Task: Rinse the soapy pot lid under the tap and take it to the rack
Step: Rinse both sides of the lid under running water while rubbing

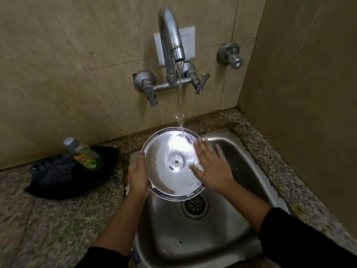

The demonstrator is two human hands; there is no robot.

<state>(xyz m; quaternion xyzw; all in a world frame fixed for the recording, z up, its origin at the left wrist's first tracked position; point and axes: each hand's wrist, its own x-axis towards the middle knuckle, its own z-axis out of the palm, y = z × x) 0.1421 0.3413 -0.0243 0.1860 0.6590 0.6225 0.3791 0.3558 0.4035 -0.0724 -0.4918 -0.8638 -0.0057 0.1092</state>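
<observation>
Right now the pot lid (pixel 173 165) is held over the sink (pixel 239 163), hollow underside up and tipped toward the tap (pixel 170 35), so the falling stream lands on its far part and can run across and drain off. The left hand (pixel 138 174) grips the lid's left rim, fingers curled under it and thumb on the edge, to keep it steady. The right hand (pixel 211 168) lies flat and spread on the wet inner face, holding nothing, probably wiping suds away. No rack is in view.
</observation>
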